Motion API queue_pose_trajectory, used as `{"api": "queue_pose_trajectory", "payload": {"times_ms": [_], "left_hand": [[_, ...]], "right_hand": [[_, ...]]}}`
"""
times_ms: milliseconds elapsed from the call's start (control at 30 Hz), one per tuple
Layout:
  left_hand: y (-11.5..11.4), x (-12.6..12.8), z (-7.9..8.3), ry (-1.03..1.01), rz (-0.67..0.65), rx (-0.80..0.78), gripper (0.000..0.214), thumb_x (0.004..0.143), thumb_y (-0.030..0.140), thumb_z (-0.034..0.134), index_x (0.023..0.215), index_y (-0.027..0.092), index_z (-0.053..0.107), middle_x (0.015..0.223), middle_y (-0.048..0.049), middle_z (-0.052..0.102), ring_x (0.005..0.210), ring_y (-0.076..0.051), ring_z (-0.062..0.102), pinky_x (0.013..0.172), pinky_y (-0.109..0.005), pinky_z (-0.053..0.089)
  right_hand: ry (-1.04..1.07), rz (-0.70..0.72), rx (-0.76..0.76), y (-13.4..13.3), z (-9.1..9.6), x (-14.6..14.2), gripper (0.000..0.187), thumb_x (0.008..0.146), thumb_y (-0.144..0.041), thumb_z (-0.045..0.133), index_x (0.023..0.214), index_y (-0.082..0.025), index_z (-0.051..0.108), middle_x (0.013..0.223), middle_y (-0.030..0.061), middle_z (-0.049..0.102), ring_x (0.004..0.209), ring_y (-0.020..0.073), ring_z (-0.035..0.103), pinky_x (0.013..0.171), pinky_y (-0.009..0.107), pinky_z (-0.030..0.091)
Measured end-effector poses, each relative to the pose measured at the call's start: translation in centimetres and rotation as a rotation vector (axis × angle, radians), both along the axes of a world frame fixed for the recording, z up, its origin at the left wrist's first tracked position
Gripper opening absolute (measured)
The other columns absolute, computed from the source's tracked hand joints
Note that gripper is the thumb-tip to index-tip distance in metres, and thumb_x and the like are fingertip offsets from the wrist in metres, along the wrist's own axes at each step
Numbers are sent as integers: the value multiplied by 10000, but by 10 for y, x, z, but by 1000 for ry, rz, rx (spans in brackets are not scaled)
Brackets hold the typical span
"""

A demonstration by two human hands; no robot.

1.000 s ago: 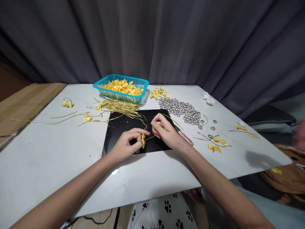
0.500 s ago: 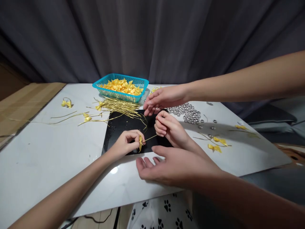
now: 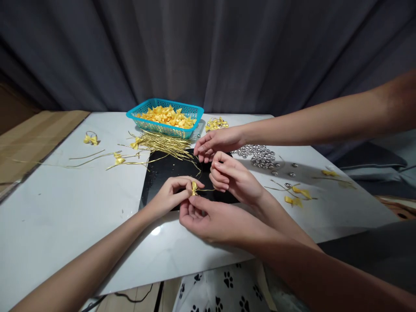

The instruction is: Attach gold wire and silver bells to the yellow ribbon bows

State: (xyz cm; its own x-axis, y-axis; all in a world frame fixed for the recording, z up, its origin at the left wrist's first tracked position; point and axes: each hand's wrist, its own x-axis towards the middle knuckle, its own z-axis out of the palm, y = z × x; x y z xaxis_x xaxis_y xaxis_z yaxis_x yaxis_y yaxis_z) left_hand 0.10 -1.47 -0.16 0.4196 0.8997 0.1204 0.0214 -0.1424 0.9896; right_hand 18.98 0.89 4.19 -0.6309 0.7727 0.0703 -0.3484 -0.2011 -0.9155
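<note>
Cloth (image 3: 209,286) printed with paws covers my lap, below the edge of the white counter (image 3: 81,225). Another person's lower hand (image 3: 221,221) reaches in, its thumb just beside the yellow bow (image 3: 194,189); whether it touches, I cannot tell. My left grip (image 3: 173,195) pinches that bow on end between thumb and fingers, above the black mat (image 3: 159,175). From it a gold wire (image 3: 206,190) runs to my right grip (image 3: 232,173), whose curled fingers are narrow and seem to hold the far end. Done well, I judge, this wants the bow pinched firmly without crushing its loops, and the wire drawn lightly taut so it neither kinks nor slips. I'd leave room, too, for the other person's upper hand (image 3: 222,141), just past my right grip. Beyond lie silver beads (image 3: 260,156), loose gold strands (image 3: 162,144) and the blue basket (image 3: 182,133), before the grey curtain (image 3: 182,52).
</note>
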Motion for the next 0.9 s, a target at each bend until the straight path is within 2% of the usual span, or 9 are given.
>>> {"api": "queue_pose_trajectory", "payload": {"times_ms": [200,400,667,767,900], "left_hand": [[1,0,0,-8,64,76,220,796,235,539,594,148,534,904,-95,654,872,-194,604,802,-305,456],[-1,1,2,35,29,156,213,814,240,528,631,140,574,910,-113,660,878,-212,613,810,-340,460],[-7,8,3,98,-42,235,179,795,217,562,655,133,635,839,-97,690,812,-187,629,785,-320,472],[-9,10,3,119,-26,194,170,805,232,556,723,134,668,753,-70,695,727,-168,625,716,-292,484],[-8,13,5,99,60,102,183,797,276,568,748,141,682,753,-57,707,704,-165,629,683,-278,495]], "right_hand": [[-46,80,38,1,-1,1,173,868,-258,508,789,-194,368,481,-109,329,400,40,304,429,165,258],[-46,182,37,0,-2,2,162,885,-250,498,794,-185,381,486,-107,353,406,35,316,437,158,288],[-15,192,41,0,-2,5,187,897,-250,499,778,-188,369,503,-98,386,413,43,360,416,160,304],[-22,190,62,2,-3,8,169,897,-259,508,801,-190,388,508,-95,398,418,47,376,419,170,319],[-14,192,62,0,0,8,190,881,-259,533,781,-188,388,501,-93,405,415,41,376,433,174,311]]}}
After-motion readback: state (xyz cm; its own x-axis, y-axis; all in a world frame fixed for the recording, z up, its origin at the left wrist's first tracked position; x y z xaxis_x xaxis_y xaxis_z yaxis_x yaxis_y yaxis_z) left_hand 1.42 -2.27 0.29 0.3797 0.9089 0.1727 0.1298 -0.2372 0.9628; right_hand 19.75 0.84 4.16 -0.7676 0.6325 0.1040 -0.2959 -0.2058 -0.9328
